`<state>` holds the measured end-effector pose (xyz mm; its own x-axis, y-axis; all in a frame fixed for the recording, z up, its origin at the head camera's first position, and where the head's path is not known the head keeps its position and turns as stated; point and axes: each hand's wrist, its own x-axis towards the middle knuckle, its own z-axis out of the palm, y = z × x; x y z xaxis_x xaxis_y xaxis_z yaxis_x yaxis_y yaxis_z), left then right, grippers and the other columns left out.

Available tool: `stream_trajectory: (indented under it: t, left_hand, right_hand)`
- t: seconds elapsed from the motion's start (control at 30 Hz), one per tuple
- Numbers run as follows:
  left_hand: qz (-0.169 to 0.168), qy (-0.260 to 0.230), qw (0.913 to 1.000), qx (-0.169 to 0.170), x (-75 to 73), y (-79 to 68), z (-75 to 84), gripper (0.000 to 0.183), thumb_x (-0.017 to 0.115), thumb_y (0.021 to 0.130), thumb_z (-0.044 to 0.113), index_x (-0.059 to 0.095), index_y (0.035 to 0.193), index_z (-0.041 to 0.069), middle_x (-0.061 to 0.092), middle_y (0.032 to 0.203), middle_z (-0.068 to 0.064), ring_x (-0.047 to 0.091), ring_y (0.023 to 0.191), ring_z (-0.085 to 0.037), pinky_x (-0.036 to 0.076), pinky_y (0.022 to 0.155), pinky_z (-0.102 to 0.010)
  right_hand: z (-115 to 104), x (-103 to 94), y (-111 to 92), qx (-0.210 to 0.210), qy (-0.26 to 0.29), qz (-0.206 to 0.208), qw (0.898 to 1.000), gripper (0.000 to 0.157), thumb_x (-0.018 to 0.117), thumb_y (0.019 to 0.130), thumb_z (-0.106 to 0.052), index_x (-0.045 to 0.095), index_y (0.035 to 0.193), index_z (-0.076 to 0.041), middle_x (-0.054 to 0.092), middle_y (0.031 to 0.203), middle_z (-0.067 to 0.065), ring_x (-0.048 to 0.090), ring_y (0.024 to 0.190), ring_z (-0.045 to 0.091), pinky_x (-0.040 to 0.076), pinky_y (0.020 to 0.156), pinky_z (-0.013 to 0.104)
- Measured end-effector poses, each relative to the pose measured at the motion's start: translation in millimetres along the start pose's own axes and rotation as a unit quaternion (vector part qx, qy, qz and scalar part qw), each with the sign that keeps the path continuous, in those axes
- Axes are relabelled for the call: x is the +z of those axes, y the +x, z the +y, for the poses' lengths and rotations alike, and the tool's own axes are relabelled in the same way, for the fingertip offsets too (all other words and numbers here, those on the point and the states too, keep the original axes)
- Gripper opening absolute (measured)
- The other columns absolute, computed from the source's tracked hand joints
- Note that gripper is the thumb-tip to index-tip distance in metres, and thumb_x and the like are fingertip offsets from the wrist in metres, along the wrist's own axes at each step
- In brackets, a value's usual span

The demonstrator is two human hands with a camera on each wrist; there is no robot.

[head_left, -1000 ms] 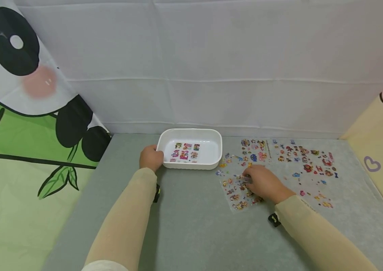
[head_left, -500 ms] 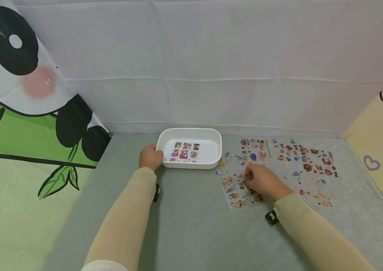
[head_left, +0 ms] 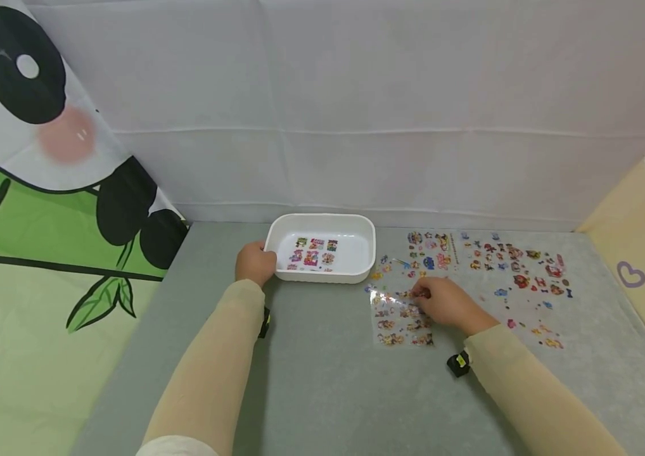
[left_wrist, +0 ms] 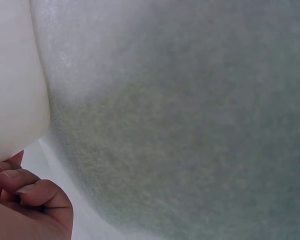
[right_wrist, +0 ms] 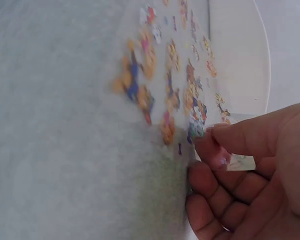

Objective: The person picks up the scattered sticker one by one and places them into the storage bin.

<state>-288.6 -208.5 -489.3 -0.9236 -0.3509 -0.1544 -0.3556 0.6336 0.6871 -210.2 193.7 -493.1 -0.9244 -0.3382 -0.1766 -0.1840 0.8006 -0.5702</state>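
Observation:
In the head view my left hand (head_left: pixel 255 263) grips the left side of a shallow white plastic tray (head_left: pixel 322 278). A small sheet of colourful cartoon stickers (head_left: pixel 311 258) lies inside it. The left wrist view shows curled fingers (left_wrist: pixel 45 192) at the tray's pale wall (left_wrist: pixel 15 80). To the right of the tray, my right hand (head_left: pixel 450 304) pinches the upper right part of a clear sticker sheet (head_left: pixel 395 324) printed with small cartoon figures. Its thumb (right_wrist: pixel 250 135) and index finger hold the sheet's edge in the right wrist view. The far end of that edge is hidden by the hand.
More clear sticker sheets spread over the grey table (head_left: pixel 334 380): one upper sheet (head_left: pixel 429 250) near the back edge, one farther right (head_left: pixel 519 266), another lower right (head_left: pixel 533 326). A white cloth wall (head_left: pixel 322 126) stands behind.
The clear sticker sheet in my right hand has turned straighter, and its upper edge now catches the light, seemingly lifted. My left hand and the tray stay in place.

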Motion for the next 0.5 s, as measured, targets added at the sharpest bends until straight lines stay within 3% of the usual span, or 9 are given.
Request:
stream_trajectory:
  t: [0.23,0.5]
  left_hand:
    - [-0.002,0.000,1.0000,0.003,-1.2,-2.9,2.2,0.042,0.051,0.099,0.015,0.066,0.135,0.000,0.069,0.126,-0.017,0.064,0.108,-0.030,0.052,0.096,-0.050]
    - [-0.003,0.003,1.0000,-0.003,-1.3,-3.1,3.7,0.041,0.051,0.099,0.015,0.066,0.134,0.000,0.069,0.125,-0.017,0.063,0.107,-0.030,0.052,0.096,-0.050]
  right_hand:
    - [2.9,-2.6,-0.9,-0.015,0.028,-0.003,0.999,0.014,0.065,0.101,-0.015,0.073,0.108,-0.006,0.068,0.094,0.003,0.059,0.081,0.017,0.049,0.074,0.040]
    - [8.5,-6.6,-2.0,-0.025,0.095,-0.012,0.995,0.016,0.062,0.102,-0.011,0.073,0.111,-0.005,0.068,0.089,0.000,0.061,0.079,0.016,0.050,0.074,0.038]
